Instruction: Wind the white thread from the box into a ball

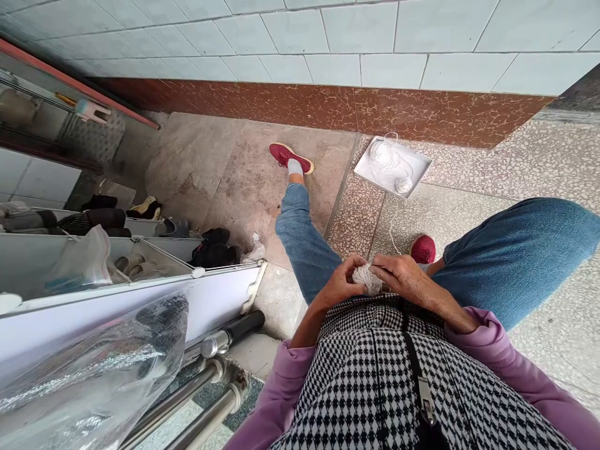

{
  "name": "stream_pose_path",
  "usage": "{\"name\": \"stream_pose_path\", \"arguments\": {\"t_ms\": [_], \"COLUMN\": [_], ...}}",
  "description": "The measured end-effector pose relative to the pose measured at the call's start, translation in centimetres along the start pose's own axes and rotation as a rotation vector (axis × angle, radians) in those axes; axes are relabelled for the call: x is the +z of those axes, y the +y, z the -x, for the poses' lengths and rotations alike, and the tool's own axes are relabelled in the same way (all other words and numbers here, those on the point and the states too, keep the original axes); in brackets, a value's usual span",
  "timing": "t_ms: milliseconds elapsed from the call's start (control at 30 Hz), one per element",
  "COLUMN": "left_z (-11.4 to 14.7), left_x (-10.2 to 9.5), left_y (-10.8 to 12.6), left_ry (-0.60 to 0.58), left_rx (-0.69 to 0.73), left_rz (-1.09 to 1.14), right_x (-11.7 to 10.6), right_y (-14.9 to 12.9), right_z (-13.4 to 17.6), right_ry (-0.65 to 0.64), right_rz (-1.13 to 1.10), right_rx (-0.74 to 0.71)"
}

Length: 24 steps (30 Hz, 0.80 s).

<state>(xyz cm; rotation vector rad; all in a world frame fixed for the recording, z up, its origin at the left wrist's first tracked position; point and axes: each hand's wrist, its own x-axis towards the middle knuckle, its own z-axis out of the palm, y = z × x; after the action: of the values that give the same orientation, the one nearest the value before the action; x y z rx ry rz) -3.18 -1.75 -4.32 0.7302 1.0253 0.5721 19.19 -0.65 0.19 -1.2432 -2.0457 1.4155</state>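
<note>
In my lap, my left hand (345,281) is curled around a small ball of white yarn (365,277). My right hand (398,273) presses its fingers together at the ball's right side, seemingly pinching the strand; the fingertips are partly hidden. A white strand (394,232) runs from near my right hand down to a shallow white box lid (392,167) on the floor. Inside the lid lie a loose heap of white yarn (383,152) and a smaller wound ball (404,185).
At left stands a white shoe rack (229,284) with dark shoes (215,248) and plastic bags. Metal rails (197,400) and a clear plastic cover (117,369) are at lower left. A tiled wall (300,31) runs along the far side. My red shoes (290,159) rest on the floor.
</note>
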Motion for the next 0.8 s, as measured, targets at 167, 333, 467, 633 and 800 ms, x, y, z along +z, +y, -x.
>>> {"name": "stream_pose_path", "arguments": {"t_ms": [167, 333, 467, 633, 800], "left_z": [1.3, 0.9, -0.9, -2.1, 0.0], "left_x": [0.1, 0.0, 0.2, 0.6, 1.5], "left_y": [1.1, 1.8, 1.3, -0.9, -1.6], "left_ry": [-0.131, -0.005, 0.265, 0.434, 0.077], "left_rx": [-0.027, 0.058, 0.135, 0.156, 0.079], "left_rz": [0.171, 0.401, 0.387, -0.015, -0.274], "right_x": [0.0, 1.5, 2.2, 1.5, -1.7], "right_y": [1.7, 2.2, 1.0, -1.3, -0.8], "right_z": [-0.1, -0.1, 0.0, 0.3, -0.6], "right_ry": [0.103, 0.068, -0.013, -0.082, 0.206], "right_rz": [-0.139, 0.0, 0.121, 0.05, -0.153], "right_rx": [0.045, 0.077, 0.08, -0.032, -0.003]}}
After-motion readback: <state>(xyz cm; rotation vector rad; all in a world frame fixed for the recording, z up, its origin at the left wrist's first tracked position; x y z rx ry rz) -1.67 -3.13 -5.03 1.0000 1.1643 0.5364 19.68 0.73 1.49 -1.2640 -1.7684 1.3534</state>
